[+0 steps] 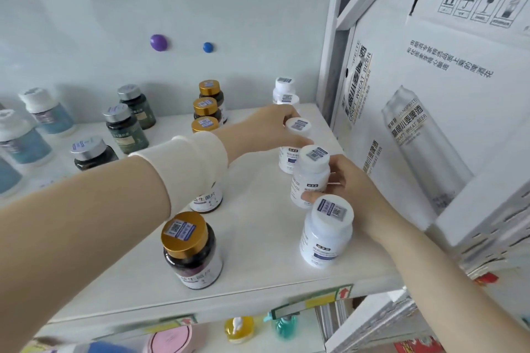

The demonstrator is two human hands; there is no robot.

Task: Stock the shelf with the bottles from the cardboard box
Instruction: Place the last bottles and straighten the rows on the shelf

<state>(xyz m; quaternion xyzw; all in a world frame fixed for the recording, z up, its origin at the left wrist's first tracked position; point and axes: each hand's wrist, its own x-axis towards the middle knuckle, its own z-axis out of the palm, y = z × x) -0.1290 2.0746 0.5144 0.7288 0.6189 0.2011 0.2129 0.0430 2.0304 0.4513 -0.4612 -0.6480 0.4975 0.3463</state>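
Two arms of one person are in view. The left arm (86, 209) wears a broad cream-white fabric band (183, 163) round the wrist: soft, slightly puffed, with rounded edges and faint creases. A tiny dark speck sits on the band's lower edge. Behind the band the forearm is bare, and the left hand (266, 129) ahead of it is bare too. The right arm (415, 243) is uncovered up to the right hand (352, 189), whose fingers (311, 196) are bare as well.
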